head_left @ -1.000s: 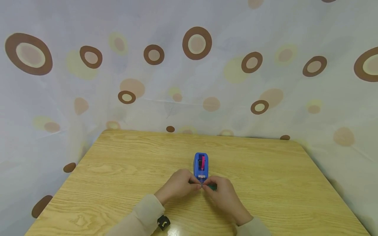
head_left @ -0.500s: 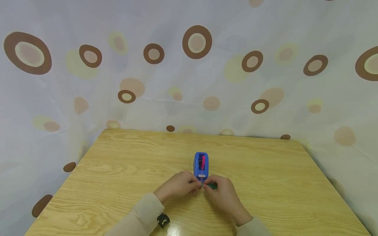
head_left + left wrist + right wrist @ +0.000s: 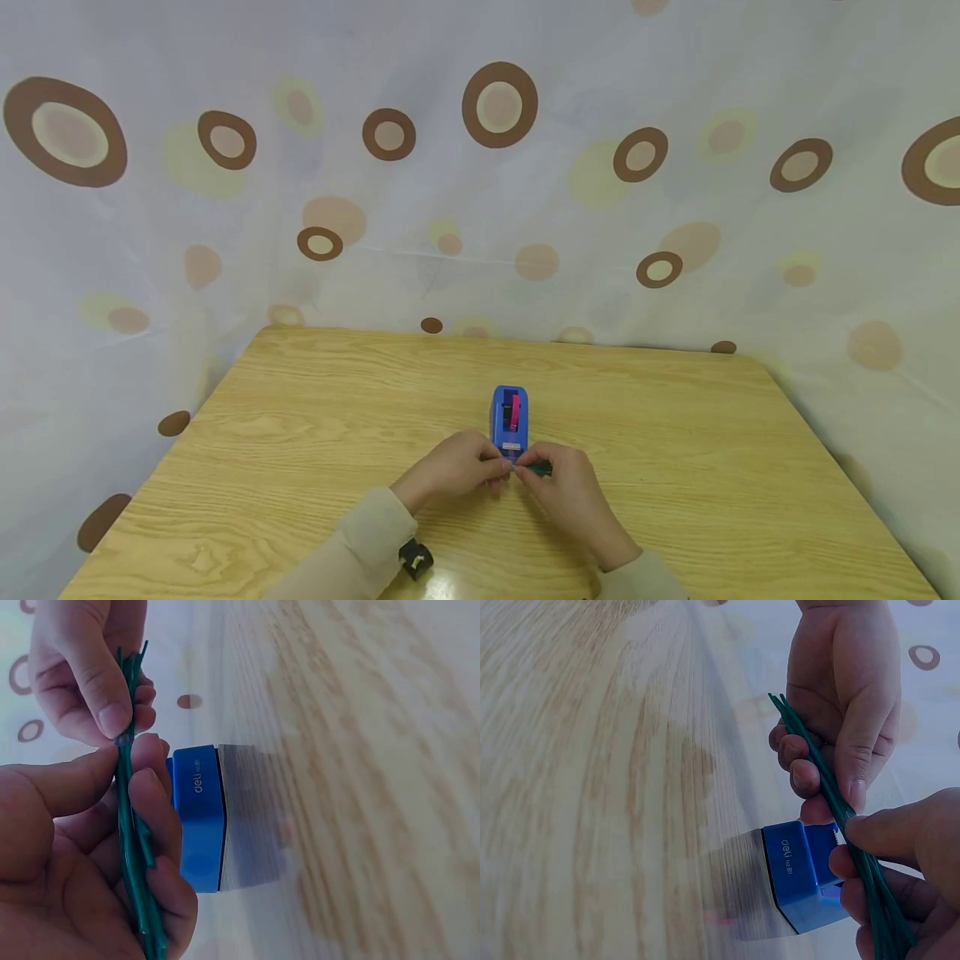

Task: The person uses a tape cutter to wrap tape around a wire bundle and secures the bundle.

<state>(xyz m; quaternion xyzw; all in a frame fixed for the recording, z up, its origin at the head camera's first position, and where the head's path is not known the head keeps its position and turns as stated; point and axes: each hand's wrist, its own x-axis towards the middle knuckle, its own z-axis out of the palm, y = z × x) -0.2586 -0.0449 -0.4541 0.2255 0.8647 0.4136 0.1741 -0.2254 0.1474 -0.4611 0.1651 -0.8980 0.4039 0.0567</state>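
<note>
Hands [image 3: 455, 468] [image 3: 567, 492] pinch green strands [image 3: 133, 847], seemingly higher than before.

I'm seeing, remotely, the left hand [image 3: 75, 862] and right hand [image 3: 88, 669] pinching green strands [image 3: 133, 851] near a blue deli-marked block [image 3: 199, 825].

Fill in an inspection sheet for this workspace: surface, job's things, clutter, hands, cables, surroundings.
Surface: wood-grain table, shiny at the near side.
Job's things: green bundle of thin strands; blue tape dispenser with a pink roll, standing on the table.
Clutter: black object by the left sleeve; worn or lying loose, cannot tell.
Hands: left hand and right hand both pinch the green bundle, close together.
Cables: nothing seen.
Surroundings: pale patterned sheet behind and beside the table.
</note>
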